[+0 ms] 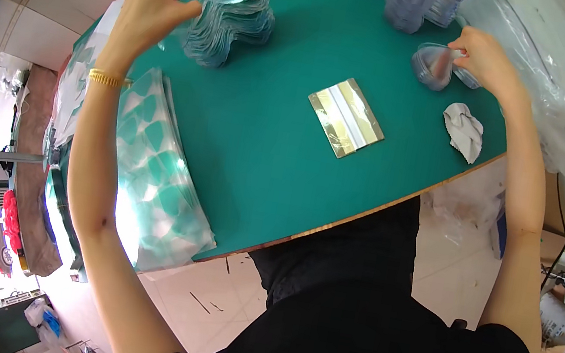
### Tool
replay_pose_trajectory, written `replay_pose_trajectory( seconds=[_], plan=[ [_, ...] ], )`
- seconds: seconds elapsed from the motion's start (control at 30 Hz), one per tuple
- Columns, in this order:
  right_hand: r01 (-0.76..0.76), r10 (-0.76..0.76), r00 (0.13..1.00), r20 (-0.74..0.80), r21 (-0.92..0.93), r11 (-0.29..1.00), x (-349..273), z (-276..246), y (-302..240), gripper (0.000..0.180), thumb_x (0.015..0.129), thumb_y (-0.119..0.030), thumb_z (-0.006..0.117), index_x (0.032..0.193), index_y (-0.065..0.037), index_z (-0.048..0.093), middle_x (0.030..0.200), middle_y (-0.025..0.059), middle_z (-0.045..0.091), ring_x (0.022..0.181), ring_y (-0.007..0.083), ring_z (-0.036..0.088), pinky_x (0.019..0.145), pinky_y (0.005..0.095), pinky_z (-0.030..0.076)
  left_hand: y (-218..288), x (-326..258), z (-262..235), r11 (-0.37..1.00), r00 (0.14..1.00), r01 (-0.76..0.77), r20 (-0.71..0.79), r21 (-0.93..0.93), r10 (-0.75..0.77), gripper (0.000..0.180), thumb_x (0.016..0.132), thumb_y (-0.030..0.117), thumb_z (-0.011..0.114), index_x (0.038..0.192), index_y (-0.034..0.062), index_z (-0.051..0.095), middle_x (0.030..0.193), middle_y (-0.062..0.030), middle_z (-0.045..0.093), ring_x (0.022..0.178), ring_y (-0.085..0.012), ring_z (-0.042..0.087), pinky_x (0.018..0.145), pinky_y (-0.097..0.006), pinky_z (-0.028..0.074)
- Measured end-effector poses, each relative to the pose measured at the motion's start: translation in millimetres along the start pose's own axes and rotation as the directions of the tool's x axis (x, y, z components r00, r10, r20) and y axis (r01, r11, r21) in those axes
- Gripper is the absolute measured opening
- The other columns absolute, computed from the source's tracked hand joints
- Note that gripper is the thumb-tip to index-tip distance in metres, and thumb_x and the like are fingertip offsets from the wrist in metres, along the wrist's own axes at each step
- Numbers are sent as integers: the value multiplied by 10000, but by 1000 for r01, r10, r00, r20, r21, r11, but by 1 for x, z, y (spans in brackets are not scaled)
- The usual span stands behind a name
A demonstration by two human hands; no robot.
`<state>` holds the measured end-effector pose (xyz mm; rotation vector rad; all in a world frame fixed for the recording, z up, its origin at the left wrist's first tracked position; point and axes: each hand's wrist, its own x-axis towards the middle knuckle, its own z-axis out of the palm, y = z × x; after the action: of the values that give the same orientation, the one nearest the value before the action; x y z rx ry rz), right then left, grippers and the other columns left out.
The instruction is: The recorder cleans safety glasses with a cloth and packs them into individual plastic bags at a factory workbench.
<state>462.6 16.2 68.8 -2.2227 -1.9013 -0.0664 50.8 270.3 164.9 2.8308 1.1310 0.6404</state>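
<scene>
My left hand (152, 11) is at the far left of the green table, beside a stack of thin clear plastic pieces with curved outlines (230, 22). Its fingers are curled and a gap shows between thumb and forefinger; the thumb tip is close to the stack's edge. On the right, my right hand (483, 59) pinches the rim of a clear, rounded-triangular plastic shell (432, 65). Another clear piece (467, 78) lies partly hidden below that hand. Nearer me, a crumpled whitish cloth (463, 132) rests by the table edge.
Nested clear plastic shells (408, 3) stand in stacks at the back right, next to large clear plastic bags (543, 48). A flat square with yellowish reflective strips (346, 118) lies mid-table. Clear patterned sheets (155, 178) overlap the left edge. The wooden table edge (334, 223) runs before me.
</scene>
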Motion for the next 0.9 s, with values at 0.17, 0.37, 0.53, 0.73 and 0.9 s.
replay_pose_trajectory(
  seconds=[0.17,0.37,0.53,0.73,0.9],
  plan=[
    [183,-169,981,-97,159,970,-17,-25,-77,276,747,-41,719,1020,-1,698,908,116,582,823,297,616,731,374,507,-26,20,13,999,999,-45,13,-20,45,480,747,348,710,1045,-27,692,1003,-184,701,911,-276,676,834,-348,522],
    [497,-511,855,-87,419,760,-62,41,-229,117,776,-91,628,738,-12,550,876,115,521,847,287,585,693,390,505,48,-75,14,963,964,-127,-257,-237,64,256,876,161,677,1099,35,692,1034,-84,678,913,-182,633,806,-293,501],
    [290,-227,955,-191,440,850,-68,53,-216,145,883,-154,630,975,-50,673,990,102,621,930,274,626,757,358,517,76,-196,24,918,991,75,-70,-389,-111,250,810,-9,710,1056,17,676,1000,-92,663,877,-176,623,767,-287,500],
    [-156,112,957,-269,-149,976,-110,46,-70,282,952,-249,618,1214,-157,674,1158,164,614,1004,306,610,870,364,491,102,-278,49,881,950,301,195,-365,-244,575,699,153,847,1211,22,621,1114,-124,551,1011,-279,552,856,-363,481],
    [-200,241,962,-124,277,940,-102,48,-118,278,956,-139,605,1226,-107,661,1110,89,631,945,185,630,823,281,504,100,-291,66,890,939,340,165,-305,-302,624,691,216,855,1230,17,611,1092,-121,493,1024,-305,500,906,-401,442]
  ],
)
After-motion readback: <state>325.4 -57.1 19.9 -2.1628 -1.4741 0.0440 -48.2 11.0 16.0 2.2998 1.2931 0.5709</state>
